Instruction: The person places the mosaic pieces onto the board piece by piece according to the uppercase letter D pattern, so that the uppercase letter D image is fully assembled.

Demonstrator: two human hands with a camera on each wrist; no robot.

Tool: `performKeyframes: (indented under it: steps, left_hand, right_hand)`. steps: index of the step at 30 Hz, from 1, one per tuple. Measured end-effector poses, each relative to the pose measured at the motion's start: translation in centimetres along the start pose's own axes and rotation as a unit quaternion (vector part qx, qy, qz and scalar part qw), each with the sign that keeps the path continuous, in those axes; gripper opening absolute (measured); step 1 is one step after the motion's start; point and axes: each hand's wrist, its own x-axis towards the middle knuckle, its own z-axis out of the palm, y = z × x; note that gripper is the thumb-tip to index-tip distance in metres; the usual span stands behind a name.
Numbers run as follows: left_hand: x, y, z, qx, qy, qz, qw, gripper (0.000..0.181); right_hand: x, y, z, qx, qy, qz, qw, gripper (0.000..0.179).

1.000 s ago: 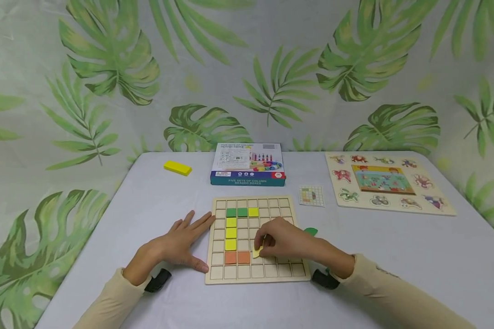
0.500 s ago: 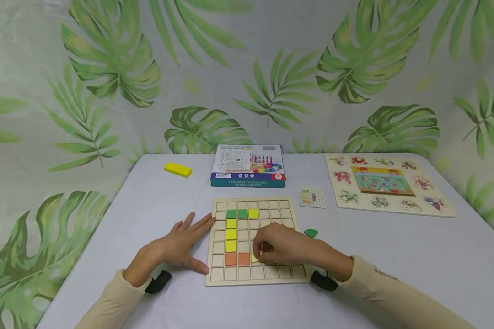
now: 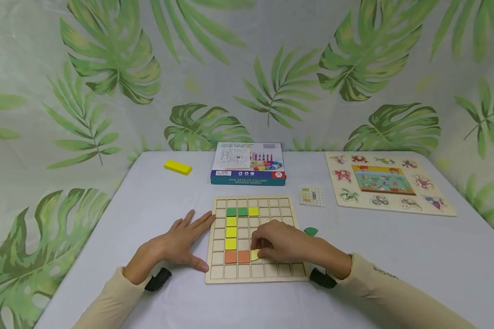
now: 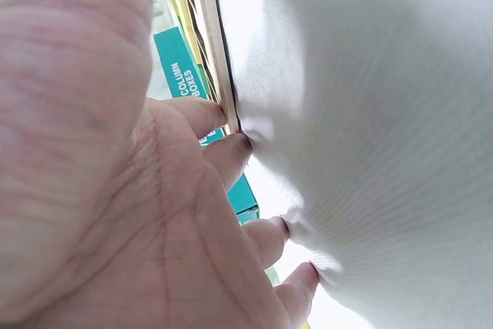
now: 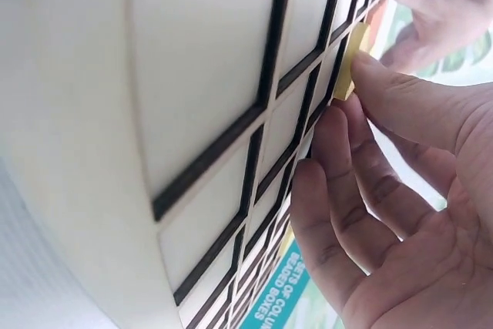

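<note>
A wooden grid board [image 3: 257, 273] lies on the table with green, yellow and orange square tiles in some cells. My right hand [image 3: 284, 242] is over its lower middle. Thumb and fingertips pinch a pale yellow piece with a curved edge [image 3: 255, 255], in the cell right of two orange tiles [image 3: 237, 257]. The right wrist view shows the thumb on this yellow piece [image 5: 353, 59]; the fingers partly hide it. My left hand [image 3: 177, 242] lies spread at the board's left edge, fingertip and thumb touching it. In the left wrist view, its fingertips rest on the tablecloth and board edge.
A green quarter-round piece [image 3: 310, 231] lies right of the board. Behind are a boxed bead set [image 3: 248, 176], a small pattern card [image 3: 311, 195] and a yellow block [image 3: 178, 167]. An animal puzzle board [image 3: 341, 187] stands at the right.
My right hand has shifted slightly left, and the yellow piece has moved left and settled into the cell beside the orange tiles. The left hand has stayed in place.
</note>
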Motion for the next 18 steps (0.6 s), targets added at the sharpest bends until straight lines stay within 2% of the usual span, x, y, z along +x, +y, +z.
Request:
performKeyframes:
  steps: [6, 12, 18]
  left_hand:
    - [0.15, -0.07, -0.21, 0.005, -0.003, -0.008, 0.9999, 0.125]
    - [0.09, -0.16, -0.17, -0.003, 0.000, 0.000, 1.0000, 0.125]
    - [0.18, -0.24, -0.01, -0.004, -0.004, -0.004, 1.0000, 0.126]
  right_hand:
    - [-0.01, -0.03, -0.22, -0.008, -0.003, -0.022, 0.9997, 0.007]
    - [-0.14, -0.22, -0.14, -0.019, -0.008, -0.007, 0.9998, 0.008]
    - [-0.22, -0.26, 0.10, -0.034, -0.007, -0.001, 0.9994, 0.009]
